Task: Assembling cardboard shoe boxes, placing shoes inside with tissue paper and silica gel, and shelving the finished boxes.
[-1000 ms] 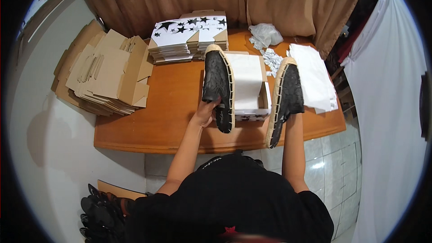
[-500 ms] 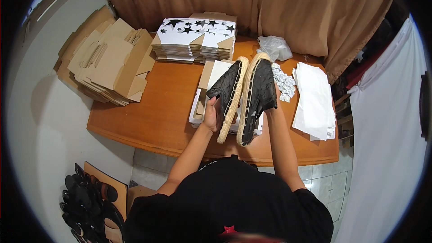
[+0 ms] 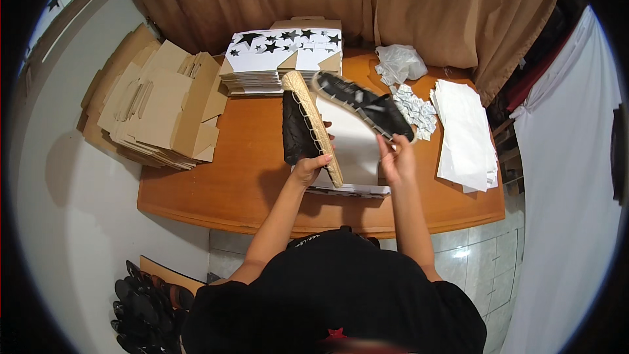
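My left hand (image 3: pixel 310 168) is closed around a black espadrille (image 3: pixel 298 126), turned on its side so that its straw-coloured braided sole and looped stitching face right. Between thumb and fingers, my right hand (image 3: pixel 398 161) grips one end of the second black espadrille (image 3: pixel 373 113). That shoe slants up to the left, its upper in view and slightly blurred. The two shoes are apart, both above an open white shoebox (image 3: pixel 357 157) on the table. Part of the box is hidden behind the shoes.
A wooden table (image 3: pixel 190 190) holds stacked brown flattened cartons (image 3: pixel 147 105) at left and star-patterned cartons (image 3: pixel 282 52) at the back. Crumpled paper (image 3: pixel 417 113), a clear plastic bag (image 3: pixel 400 64) and white paper sheets (image 3: pixel 464 137) lie right. Black shoes (image 3: pixel 141 305) stand lower left.
The espadrilles, side by side before, have been moved apart. The left one shifted left; the right one swung into a slant and turned to show its upper.
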`<state>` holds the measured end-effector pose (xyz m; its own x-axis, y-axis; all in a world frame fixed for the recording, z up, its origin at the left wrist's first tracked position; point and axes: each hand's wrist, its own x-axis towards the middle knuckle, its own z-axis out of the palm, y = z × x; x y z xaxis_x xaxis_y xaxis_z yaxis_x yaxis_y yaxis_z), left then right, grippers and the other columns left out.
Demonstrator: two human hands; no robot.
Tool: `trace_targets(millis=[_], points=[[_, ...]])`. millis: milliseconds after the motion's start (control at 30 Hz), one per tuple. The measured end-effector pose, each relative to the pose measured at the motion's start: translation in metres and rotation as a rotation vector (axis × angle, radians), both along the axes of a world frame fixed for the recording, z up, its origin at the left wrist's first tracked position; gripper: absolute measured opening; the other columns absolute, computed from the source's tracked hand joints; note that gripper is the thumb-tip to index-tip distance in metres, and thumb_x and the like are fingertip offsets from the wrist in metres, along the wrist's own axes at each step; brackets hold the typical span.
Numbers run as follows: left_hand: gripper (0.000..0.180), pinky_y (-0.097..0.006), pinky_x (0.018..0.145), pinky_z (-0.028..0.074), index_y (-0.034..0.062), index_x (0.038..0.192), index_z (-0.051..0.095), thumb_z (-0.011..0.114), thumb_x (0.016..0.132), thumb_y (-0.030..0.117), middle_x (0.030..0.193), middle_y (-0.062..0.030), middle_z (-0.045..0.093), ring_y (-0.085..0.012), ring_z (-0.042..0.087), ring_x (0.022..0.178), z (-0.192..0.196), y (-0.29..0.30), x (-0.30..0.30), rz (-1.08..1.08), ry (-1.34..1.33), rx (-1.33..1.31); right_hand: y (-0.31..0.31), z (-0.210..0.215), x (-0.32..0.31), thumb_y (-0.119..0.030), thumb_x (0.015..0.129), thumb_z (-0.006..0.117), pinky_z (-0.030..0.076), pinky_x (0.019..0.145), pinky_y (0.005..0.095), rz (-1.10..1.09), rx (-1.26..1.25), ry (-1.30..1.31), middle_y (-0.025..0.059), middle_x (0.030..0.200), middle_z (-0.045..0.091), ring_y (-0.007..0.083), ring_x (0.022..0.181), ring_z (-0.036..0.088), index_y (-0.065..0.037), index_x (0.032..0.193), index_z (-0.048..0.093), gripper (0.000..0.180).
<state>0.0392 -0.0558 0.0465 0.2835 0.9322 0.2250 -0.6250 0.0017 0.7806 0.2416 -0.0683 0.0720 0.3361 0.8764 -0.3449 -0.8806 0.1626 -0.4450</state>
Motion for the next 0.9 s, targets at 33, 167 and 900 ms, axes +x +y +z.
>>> trace_targets(millis=[33, 167, 900], points=[[0.077, -0.037, 0.095, 0.041, 0.0097, 0.131, 0.034, 0.067, 0.062, 0.009, 0.123, -0.0081, 0.044, -0.0208, 0.046, 0.109, -0.001, 0.0, 0.0, -0.007, 0.002, -0.005, -0.009, 0.001, -0.014, 0.003, 0.079, 0.055, 0.055, 0.083, 0.0398, 0.035, 0.007, -0.019, 0.016, 0.093, 0.053, 0.0266, 0.089, 0.056, 0.006, 0.089, 0.047, 0.013], [0.065, -0.035, 0.096, 0.038, 0.0055, 0.128, 0.038, 0.068, 0.07, 0.008, 0.122, -0.0091, 0.047, -0.0214, 0.045, 0.114, -0.027, 0.007, 0.004, -0.089, -0.187, -0.116, -0.035, -0.012, -0.055, 0.001, 0.078, 0.06, 0.057, 0.078, 0.0321, 0.135, -0.054, -0.035, 0.0119, 0.089, 0.055, 0.022, 0.081, 0.059, 0.003, 0.09, 0.052, 0.015], [0.055, -0.031, 0.087, 0.044, 0.0048, 0.117, 0.046, 0.073, 0.07, 0.012, 0.104, -0.0041, 0.052, -0.0174, 0.053, 0.096, -0.027, 0.009, 0.013, 0.037, -0.074, -0.19, -0.042, -0.007, -0.033, -0.039, 0.073, 0.07, 0.041, 0.087, 0.0391, 0.609, -0.214, -1.51, 0.0235, 0.103, 0.052, 0.0333, 0.1, 0.053, 0.007, 0.124, 0.037, 0.076]])
